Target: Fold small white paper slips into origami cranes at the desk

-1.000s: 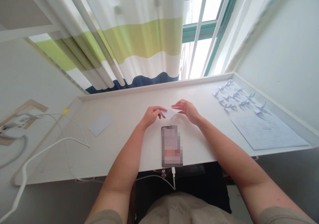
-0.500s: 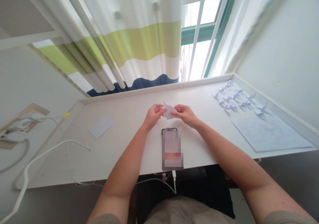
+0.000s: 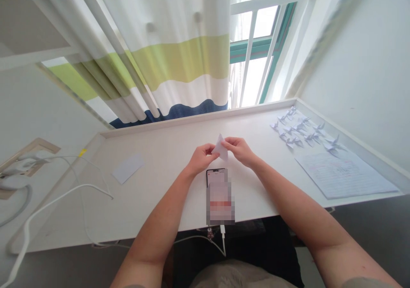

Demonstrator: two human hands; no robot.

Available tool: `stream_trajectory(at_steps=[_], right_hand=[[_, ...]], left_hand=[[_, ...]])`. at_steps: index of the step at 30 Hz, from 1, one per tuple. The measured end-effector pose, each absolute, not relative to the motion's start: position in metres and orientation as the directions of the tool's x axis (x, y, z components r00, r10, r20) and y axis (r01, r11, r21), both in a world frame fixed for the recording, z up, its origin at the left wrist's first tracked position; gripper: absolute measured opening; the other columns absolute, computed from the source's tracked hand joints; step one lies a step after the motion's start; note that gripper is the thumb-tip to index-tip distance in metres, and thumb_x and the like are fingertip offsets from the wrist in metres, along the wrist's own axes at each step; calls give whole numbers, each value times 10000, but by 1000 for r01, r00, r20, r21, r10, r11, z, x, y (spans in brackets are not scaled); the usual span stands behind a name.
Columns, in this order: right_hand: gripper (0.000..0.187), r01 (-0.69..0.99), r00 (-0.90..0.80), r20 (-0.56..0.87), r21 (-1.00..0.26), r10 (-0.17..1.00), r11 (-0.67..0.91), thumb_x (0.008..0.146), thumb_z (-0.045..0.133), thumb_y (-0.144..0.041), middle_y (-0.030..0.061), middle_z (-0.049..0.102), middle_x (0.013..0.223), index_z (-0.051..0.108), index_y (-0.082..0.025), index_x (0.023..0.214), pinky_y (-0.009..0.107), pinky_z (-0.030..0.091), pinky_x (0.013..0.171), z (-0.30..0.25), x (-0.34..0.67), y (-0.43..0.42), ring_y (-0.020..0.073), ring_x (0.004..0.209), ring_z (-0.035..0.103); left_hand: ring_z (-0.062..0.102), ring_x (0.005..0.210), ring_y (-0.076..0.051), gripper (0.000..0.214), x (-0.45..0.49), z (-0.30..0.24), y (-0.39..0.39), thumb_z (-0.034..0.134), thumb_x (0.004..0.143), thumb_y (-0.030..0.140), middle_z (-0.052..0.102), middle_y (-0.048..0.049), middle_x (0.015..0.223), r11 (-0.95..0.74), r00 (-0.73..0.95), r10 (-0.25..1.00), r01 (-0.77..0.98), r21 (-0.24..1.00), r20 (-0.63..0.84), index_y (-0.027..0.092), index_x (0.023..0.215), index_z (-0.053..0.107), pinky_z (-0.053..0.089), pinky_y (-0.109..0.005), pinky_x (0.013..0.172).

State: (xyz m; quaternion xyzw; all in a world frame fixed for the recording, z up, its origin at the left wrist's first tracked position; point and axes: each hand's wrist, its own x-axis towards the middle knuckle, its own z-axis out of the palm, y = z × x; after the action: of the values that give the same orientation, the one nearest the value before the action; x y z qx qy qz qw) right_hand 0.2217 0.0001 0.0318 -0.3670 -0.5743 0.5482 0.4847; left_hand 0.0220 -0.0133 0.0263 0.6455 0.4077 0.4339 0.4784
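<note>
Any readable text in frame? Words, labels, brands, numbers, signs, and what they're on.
Nothing legible to quote.
Written sheet at right: lines of writing with some reddish marks, too small and blurred to read.
Phone: screen mostly pixelated; marks at its top edge too small to read.
Folded paper in the hands: no text visible.
Loose paper at left: none I can make out.

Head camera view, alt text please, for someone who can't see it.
Left hand and right hand hold folded white paper over a white desk, beyond a phone; paper figures and a written sheet lie to the right.
</note>
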Motion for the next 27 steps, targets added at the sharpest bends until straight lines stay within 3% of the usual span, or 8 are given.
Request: stream_trajectory(at_steps=[6,10,15,20,27], right_hand=[[495,-157,-205,167,-978,964,136,710,890,-678,53,802,851,799,-209,841,371,561,804,27,219,1,220,803,709],[453,-211,-194,155,-971,969,113,684,931,-623,54,809,842,804,-207,809,368,559,806,24,217,3,214,789,715],[424,-233,-191,130,-969,973,84,664,959,-574,51,806,842,805,-205,802,359,554,811,24,219,5,205,795,710],[457,-234,-167,154,-966,974,112,757,874,-648,46,783,815,830,-201,841,346,536,802,26,221,6,185,781,675],[449,-220,-68,185,-961,980,166,694,921,-640,34,758,755,802,-209,729,329,495,722,25,217,5,167,713,631]], left_hand=[[676,752,-168,284,22,30,-14,849,812,421,776,-55,851,-168,270,954,115,979,132,167,923,786,521,-294,732],[642,684,-166,360,21,28,-12,780,869,516,741,-52,728,-188,225,964,203,961,141,165,788,782,490,-291,685],[622,683,-158,330,20,25,-12,805,839,490,740,-34,744,-231,235,955,198,953,182,163,800,778,456,-284,667],[616,708,-153,302,20,30,-15,808,832,455,737,-31,762,-217,287,945,202,955,154,157,801,767,459,-288,693],[624,730,-151,303,22,33,-17,843,792,437,742,-36,801,-172,294,948,149,974,122,151,839,755,462,-280,692]])
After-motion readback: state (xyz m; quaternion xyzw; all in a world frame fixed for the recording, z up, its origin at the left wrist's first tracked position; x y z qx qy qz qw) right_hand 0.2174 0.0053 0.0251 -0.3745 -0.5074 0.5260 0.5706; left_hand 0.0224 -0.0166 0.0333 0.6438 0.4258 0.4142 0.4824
